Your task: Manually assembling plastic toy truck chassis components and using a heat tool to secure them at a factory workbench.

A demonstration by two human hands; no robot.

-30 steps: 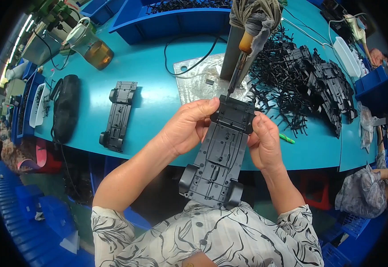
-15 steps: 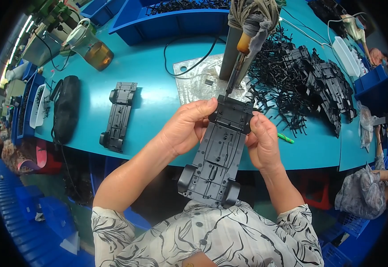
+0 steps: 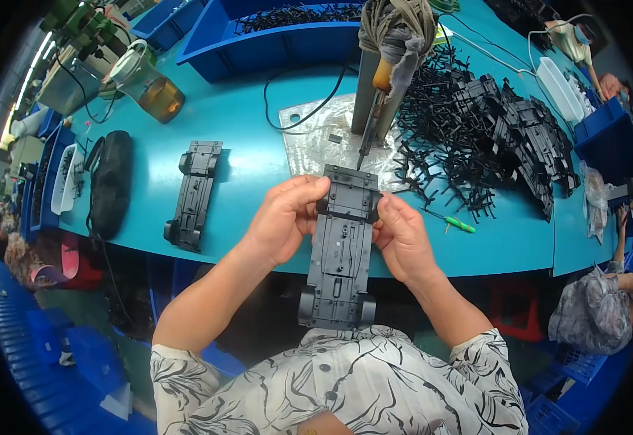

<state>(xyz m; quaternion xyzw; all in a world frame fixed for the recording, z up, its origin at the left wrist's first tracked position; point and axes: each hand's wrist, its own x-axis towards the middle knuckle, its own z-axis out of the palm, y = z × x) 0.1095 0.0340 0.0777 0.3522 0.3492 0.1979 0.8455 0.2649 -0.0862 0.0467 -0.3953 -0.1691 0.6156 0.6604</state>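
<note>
My left grip (image 3: 284,220) and right grip (image 3: 404,237) pinch the black chassis (image 3: 339,250) (1 side each), seemingly to steady it beside the pointed tool (image 3: 371,125).

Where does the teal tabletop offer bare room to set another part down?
The widest bare patch of teal tabletop lies between the lone black chassis part and the metal plate, beyond the left hand. A narrower strip separates that part from the black pouch. It is crowded on the right: small black pieces lie heaped beside piled chassis parts.
</note>
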